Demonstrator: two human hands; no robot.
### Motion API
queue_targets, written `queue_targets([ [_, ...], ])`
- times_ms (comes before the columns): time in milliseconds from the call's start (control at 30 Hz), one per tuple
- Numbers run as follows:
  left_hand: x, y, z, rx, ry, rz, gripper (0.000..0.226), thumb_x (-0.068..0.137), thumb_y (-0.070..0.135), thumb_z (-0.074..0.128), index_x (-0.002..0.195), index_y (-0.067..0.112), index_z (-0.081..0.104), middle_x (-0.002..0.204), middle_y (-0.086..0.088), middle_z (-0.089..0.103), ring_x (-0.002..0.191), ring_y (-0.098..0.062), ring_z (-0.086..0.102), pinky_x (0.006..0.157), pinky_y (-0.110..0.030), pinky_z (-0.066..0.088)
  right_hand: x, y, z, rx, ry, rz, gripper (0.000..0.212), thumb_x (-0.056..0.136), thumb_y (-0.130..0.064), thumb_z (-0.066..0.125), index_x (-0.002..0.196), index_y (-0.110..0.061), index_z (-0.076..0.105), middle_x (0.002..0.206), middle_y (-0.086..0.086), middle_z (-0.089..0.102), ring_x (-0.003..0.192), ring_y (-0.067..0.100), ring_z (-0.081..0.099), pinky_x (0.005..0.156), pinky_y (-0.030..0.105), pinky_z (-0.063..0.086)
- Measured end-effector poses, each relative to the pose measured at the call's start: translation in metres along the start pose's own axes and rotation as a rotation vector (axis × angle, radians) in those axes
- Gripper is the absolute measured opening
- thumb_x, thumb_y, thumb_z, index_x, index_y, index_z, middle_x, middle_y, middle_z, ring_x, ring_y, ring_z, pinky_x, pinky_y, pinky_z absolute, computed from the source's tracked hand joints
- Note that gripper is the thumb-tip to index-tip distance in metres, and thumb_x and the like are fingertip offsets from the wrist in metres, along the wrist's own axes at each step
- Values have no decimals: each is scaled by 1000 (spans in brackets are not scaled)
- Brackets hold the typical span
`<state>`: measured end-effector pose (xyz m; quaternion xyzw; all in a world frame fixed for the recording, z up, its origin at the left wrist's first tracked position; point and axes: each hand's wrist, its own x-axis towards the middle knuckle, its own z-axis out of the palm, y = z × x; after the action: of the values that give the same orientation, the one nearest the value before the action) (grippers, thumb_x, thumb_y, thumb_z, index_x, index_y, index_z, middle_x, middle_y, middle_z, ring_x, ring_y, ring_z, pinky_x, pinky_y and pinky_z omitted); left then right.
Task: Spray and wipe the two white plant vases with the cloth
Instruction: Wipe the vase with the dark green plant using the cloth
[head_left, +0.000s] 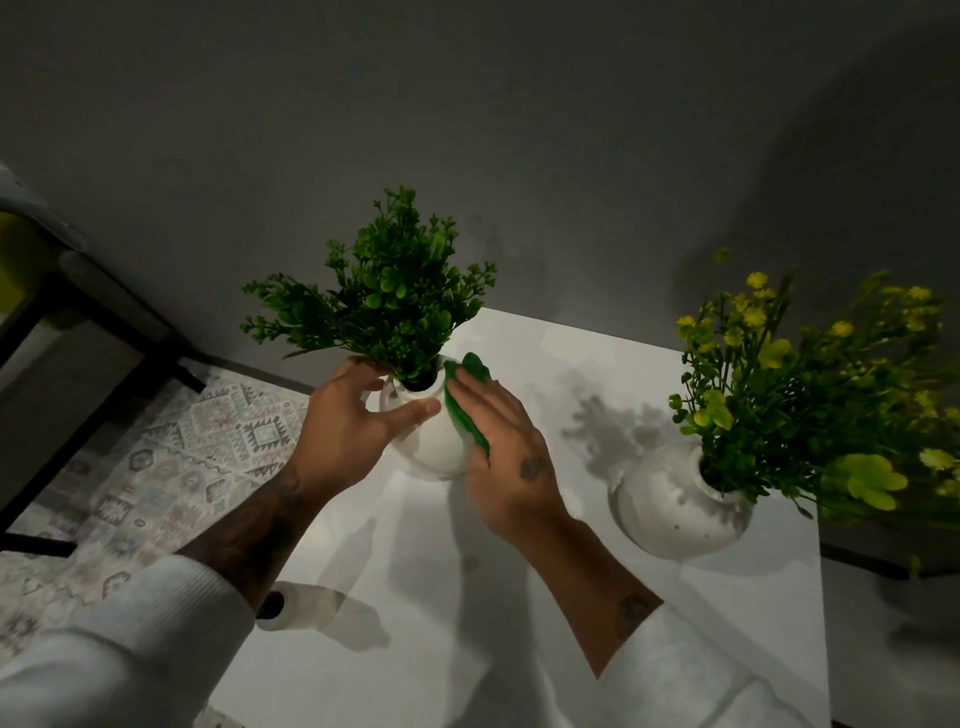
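Head view looks down on a white surface (519, 623). The left hand (353, 421) grips the left vase (431, 452) at its neck, thumb across the front and fingers curled round the far side under the dark green plant (384, 296). The right hand (504, 441) presses a green cloth (467, 415) flat against that vase's right side, its fingers (480, 397) straight and close together. The right vase (670, 509), holding yellow flowers (769, 364), stands well apart on the same surface. A patterned rug (171, 457) lies at left
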<state>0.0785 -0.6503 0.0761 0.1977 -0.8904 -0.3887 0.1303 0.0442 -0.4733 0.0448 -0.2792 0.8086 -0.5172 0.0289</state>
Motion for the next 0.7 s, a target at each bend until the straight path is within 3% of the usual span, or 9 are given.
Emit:
queue_targets([
  [167,2,2,-1,17,0,-27,61,56,62,77,106,28,66,98,22,54,92,4,57,79,-26,49,6,9,-3,180,6,101,64,84,15,46,138,-17,53,148,-7,44,139,4,35,117,22,25],
  [300,1,4,-2,2,-2,-42,65,56,62,76,109,27,65,99,22,54,92,6,56,80,-26,48,12,20,-8,388,-14,361,70,82,19,40,137,-20,54,145,-4,49,127,-3,44,105,6,31],
  [333,1,4,-2,1,-3,-43,66,56,62,76,110,27,65,101,20,55,92,4,56,80,-26,48,10,26,-8,386,-11,428,67,84,15,42,137,-24,54,143,-4,52,124,-1,47,103,8,35],
  [400,1,4,-1,0,-11,-41,65,56,62,76,111,29,65,104,18,56,92,3,56,81,-25,47,2,37,-4,324,-29,554,61,88,5,45,137,-31,53,135,-4,58,119,11,55,104,26,45],
  [500,1,3,-1,-6,-16,-36,61,58,60,77,110,31,65,105,18,56,95,-2,58,81,-25,47,-12,47,7,271,-133,664,54,91,-7,47,136,-38,52,119,0,65,103,22,62,92,40,55],
  [600,1,2,-2,1,-20,-34,61,59,60,78,111,32,64,108,16,58,97,-5,59,83,-27,48,-15,49,10,295,-165,707,52,90,-9,48,132,-39,54,106,-4,67,90,19,64,79,37,58],
  [700,1,2,-2,-3,-23,-44,61,60,59,78,111,30,64,110,11,60,98,-8,60,85,-27,49,-4,44,4,320,-144,731,58,84,-1,45,130,-33,58,104,-4,69,83,9,64,65,23,55],
])
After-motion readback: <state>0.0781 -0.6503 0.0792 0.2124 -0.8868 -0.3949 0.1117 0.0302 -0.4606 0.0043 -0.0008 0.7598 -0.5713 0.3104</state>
